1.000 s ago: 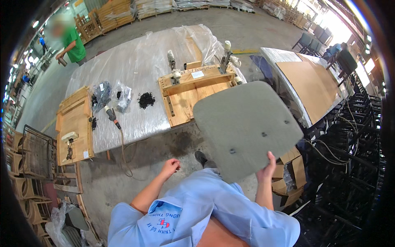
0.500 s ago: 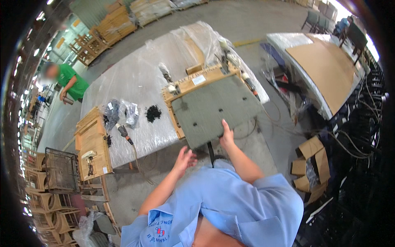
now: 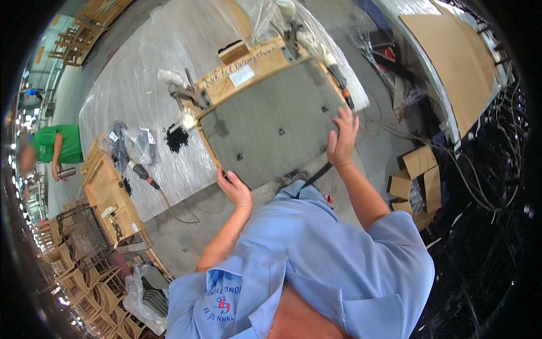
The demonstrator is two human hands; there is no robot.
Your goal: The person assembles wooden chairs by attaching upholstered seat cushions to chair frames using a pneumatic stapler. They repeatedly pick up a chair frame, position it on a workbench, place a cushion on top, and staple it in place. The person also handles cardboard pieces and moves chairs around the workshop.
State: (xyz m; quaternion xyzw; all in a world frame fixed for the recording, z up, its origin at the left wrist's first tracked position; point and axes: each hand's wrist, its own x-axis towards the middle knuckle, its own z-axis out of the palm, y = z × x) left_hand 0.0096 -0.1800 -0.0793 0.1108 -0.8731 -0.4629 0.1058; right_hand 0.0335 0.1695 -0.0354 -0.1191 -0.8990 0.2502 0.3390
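Note:
A grey-green rectangular panel with three small dark spots lies in a wooden jig, seated between its side rails. My left hand is at the panel's near left corner, its fingers apart and the fingertips at the edge. At the right edge is my right hand, with fingers stretched out along the side. Neither hand grips anything that I can see. A toggle clamp stands at the jig's far left corner, and another clamp at its far right.
Plastic film covers the worktable. A pile of small black parts, plastic bags and a corded power tool lie left. Another power tool rests right of the jig. An open carton stands right; a person in green stands left.
The panel has swung level and settled into the jig. My right hand has moved from on top of the panel to its right edge; my left hand has come up to the near left corner.

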